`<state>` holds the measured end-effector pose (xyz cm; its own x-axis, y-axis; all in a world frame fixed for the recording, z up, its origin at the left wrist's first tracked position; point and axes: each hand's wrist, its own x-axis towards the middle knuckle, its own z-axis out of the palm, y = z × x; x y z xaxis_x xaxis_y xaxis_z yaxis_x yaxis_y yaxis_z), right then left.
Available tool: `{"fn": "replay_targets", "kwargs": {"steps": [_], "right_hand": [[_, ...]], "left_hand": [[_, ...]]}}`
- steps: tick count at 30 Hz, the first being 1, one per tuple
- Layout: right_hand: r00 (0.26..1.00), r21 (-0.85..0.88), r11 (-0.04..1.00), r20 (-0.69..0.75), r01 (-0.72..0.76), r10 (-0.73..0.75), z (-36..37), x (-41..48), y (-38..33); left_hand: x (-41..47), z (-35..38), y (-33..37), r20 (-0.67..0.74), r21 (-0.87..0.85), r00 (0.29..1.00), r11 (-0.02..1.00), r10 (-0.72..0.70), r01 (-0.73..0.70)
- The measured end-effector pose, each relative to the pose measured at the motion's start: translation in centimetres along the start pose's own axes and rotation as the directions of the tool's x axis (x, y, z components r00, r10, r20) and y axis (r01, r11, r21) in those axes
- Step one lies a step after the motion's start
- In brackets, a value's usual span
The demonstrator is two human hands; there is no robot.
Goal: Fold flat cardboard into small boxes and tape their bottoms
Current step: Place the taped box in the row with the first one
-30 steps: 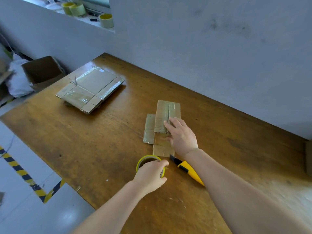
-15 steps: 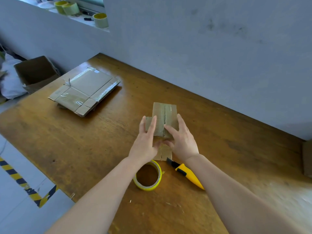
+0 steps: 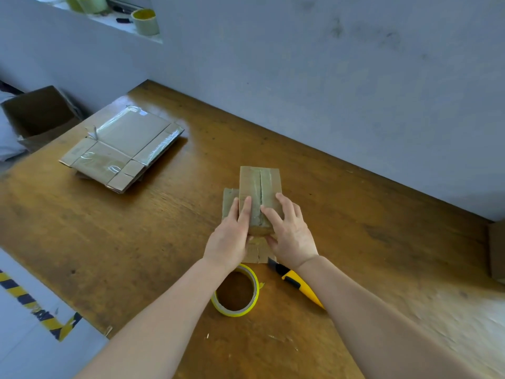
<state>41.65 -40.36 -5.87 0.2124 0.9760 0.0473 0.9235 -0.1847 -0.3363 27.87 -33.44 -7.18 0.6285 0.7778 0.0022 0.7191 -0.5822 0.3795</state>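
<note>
Cardboard: small flattened piece (image 3: 259, 187) with a taped seam along its top, lying mid-counter (image 3: 136, 242); one flap juts out to the left, more at the near end.
Left hand (image 3: 232, 239): fingers (image 3: 246, 212) straight and close together, pressing along the cardboard's left edge.
Right hand (image 3: 291, 236): fingers (image 3: 269, 216) spread flat on the right half, beside the seam.
Thumbs: both at the near end of the folded part; whether they pinch it, I cannot tell.
Tape (image 3: 236, 292): yellow roll lying flat near the cardboard, partly under the left wrist.
Knife (image 3: 296, 284): yellow cutter beside the tape, handle passing under the right forearm.
Stack (image 3: 123, 151): flat cardboard, glossy with tape, far left, well apart.
Floor: open box (image 3: 38, 113) off the counter's left end; yellow-black stripe (image 3: 35, 307).
Ledge: tape rolls (image 3: 144, 21) up by the wall.
</note>
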Motion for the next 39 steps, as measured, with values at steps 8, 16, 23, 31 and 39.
{"fn": "replay_targets", "kwargs": {"steps": [8, 16, 23, 31, 39], "right_hand": [[0.977, 0.376, 0.902, 0.103, -0.213, 0.187, -2.3, 0.2, 0.1], [0.67, 0.694, 0.211, 0.497, -0.688, 0.552, -3.1, 1.6, -0.1], [0.704, 0.871, 0.083, 0.332, -0.485, 0.628, -4.2, 1.5, -0.7], [0.775, 0.583, 0.699, -0.177, -0.414, 0.607, -6.0, 0.2, -2.0], [0.95, 0.186, 0.954, -0.163, -0.235, 0.266, -5.4, -2.3, -3.7]], "left_hand": [[0.2, -1.0, 0.2, -0.076, -0.206, 0.995, 0.977, -0.071, 0.054], [0.8, -4.1, 0.0, -0.069, -0.75, 0.916, 0.626, -0.394, 0.213], [0.2, -3.5, -1.0, 0.139, -0.902, 0.916, 0.334, -0.377, 0.274], [0.7, -4.4, 1.9, 0.123, -0.621, 0.925, 0.699, -0.36, 0.355], [0.3, -5.5, 5.0, 0.368, -0.78, 0.911, 0.471, -0.186, 0.411]]}}
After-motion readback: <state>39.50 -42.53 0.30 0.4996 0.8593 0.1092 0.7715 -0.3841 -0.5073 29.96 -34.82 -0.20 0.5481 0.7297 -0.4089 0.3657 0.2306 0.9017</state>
